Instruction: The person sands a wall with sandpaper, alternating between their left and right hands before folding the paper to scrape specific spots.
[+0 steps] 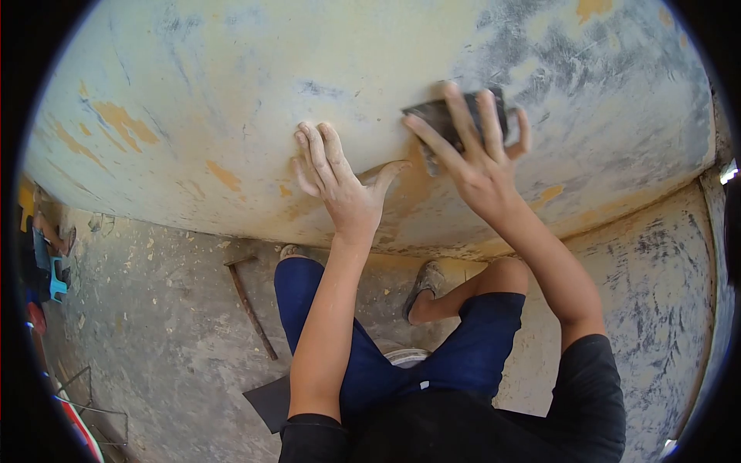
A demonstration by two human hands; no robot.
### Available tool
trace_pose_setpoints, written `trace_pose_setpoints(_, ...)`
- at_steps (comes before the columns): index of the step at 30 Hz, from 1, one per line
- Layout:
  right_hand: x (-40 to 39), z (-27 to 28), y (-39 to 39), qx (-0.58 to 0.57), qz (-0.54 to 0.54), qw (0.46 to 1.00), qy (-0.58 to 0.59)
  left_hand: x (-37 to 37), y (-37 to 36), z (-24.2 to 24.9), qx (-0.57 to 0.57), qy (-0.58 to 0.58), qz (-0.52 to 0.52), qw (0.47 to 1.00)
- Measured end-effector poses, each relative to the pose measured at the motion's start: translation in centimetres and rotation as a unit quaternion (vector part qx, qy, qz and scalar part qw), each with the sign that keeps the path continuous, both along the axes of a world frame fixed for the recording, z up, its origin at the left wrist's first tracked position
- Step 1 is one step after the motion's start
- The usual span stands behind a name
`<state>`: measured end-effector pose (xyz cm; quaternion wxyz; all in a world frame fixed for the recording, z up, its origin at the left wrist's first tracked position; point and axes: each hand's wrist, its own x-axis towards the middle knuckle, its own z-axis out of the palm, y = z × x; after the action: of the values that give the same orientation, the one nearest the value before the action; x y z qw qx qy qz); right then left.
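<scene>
A big curved, pale painted surface point(231, 92) with worn orange and grey patches fills the upper view. My right hand point(475, 150) presses a dark sheet of sandpaper point(440, 119) flat against it, fingers spread over the sheet. My left hand point(340, 181) lies flat on the surface a little to the left, fingers together, thumb out, holding nothing. Below them are my knees in blue shorts point(463, 347) as I sit close to the surface.
A hammer point(248, 305) lies on the dusty concrete floor point(154, 309) to the left of my legs. A dark sheet point(270, 401) rests on the floor by my left thigh. Coloured objects point(46, 262) sit at the far left edge.
</scene>
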<state>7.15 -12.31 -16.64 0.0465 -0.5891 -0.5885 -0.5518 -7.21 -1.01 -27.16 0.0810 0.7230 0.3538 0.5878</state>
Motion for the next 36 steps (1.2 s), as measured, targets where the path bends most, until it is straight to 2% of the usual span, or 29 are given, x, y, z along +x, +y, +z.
trace_pose_setpoints(5, 2.5, -0.6, -4.8, -0.008, -0.066, 0.998, 0.008, 0.4, 0.0, -0.3, 0.001, -0.033, -0.028, 0.999)
trace_pose_setpoints(9, -0.4, -0.5, -0.9, 0.012, -0.034, 0.998, 0.054, 0.6, -0.1, -0.8, -0.002, -0.021, -0.016, 1.0)
trace_pose_setpoints(11, -1.1, 0.7, -0.2, -0.023, -0.031, 0.999, -0.018, 0.5, -0.3, -0.7, -0.014, -0.008, -0.015, 1.0)
trace_pose_setpoints(14, 1.0, -0.6, -2.2, 0.007, -0.029, 0.999, 0.019, 0.4, -0.3, -0.4, -0.007, -0.016, -0.015, 1.0)
trace_pose_setpoints(17, 3.1, -0.7, -5.1, 0.004, -0.053, 0.999, 0.008, 0.5, -0.2, -0.7, -0.006, -0.025, -0.026, 0.999)
trace_pose_setpoints(23, -1.0, 0.3, 0.2, -0.004, -0.016, 1.0, 0.021, 0.4, -0.3, -0.7, -0.009, -0.024, -0.024, 0.999)
trace_pose_setpoints(26, 0.1, -0.2, -1.1, 0.008, -0.017, 0.999, 0.042, 0.3, -0.4, -0.3, -0.028, -0.004, -0.015, 0.999)
trace_pose_setpoints(30, 2.2, -0.2, -5.0, -0.017, -0.075, 0.997, 0.018, 0.6, -0.3, -0.6, -0.017, -0.021, -0.018, 0.999)
trace_pose_setpoints(32, 1.6, -0.3, -3.6, -0.01, -0.071, 0.997, 0.013, 0.7, -0.1, -0.8, -0.006, -0.027, -0.021, 0.999)
trace_pose_setpoints(34, 0.1, -0.6, -0.7, 0.014, 0.004, 0.998, 0.063, 0.6, -0.1, -0.9, -0.008, -0.015, -0.011, 1.0)
trace_pose_setpoints(36, -0.8, -0.2, -0.3, 0.004, -0.007, 0.999, 0.044, 0.4, -0.4, -0.8, -0.016, -0.012, -0.017, 1.0)
